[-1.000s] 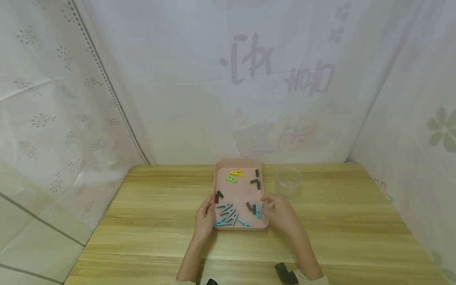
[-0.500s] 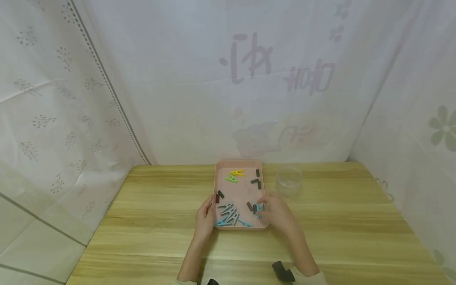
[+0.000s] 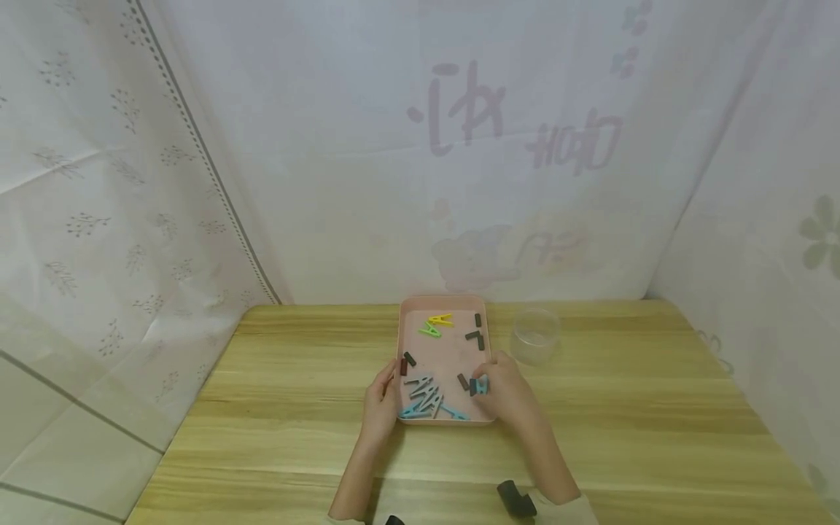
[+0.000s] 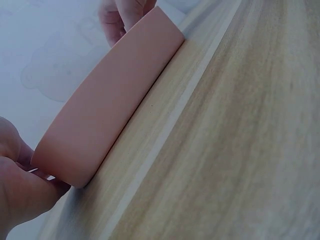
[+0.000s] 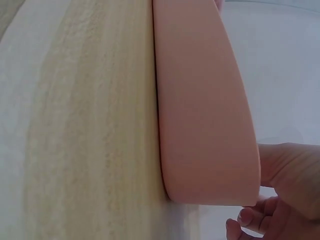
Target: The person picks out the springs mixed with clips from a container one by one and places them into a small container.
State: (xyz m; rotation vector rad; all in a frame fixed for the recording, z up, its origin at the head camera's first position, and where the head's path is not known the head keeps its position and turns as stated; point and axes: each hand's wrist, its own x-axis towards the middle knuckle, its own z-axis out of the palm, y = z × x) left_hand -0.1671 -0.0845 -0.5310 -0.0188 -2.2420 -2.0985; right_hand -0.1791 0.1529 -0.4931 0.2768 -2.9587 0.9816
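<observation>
A pink tray (image 3: 442, 364) lies on the table, holding several clothespins and short dark pieces. My left hand (image 3: 380, 401) grips its left rim, with the tray's outer wall (image 4: 107, 100) beside it in the left wrist view. Inside the right edge, my right hand (image 3: 508, 390) pinches a blue clothespin (image 3: 482, 385), close to a short dark piece (image 3: 472, 386). Grey clothespins (image 3: 428, 397) are heaped near the front left, with another blue clothespin (image 3: 454, 413) beside them. In the right wrist view, the tray wall hides what the right hand (image 5: 287, 190) holds.
A clear round container (image 3: 534, 337) stands right of the tray. Towards the tray's back lie a yellow clothespin (image 3: 441, 320), a green clothespin (image 3: 429, 330) and more dark pieces (image 3: 480, 341). A dark red piece (image 3: 403, 367) sits by the left wall. Printed curtains enclose the wooden table (image 3: 295, 379).
My right hand has closed its fingers around the blue clothespin, which has tilted and shifted slightly right. The left hand keeps its place on the tray. The whole view has shifted a little.
</observation>
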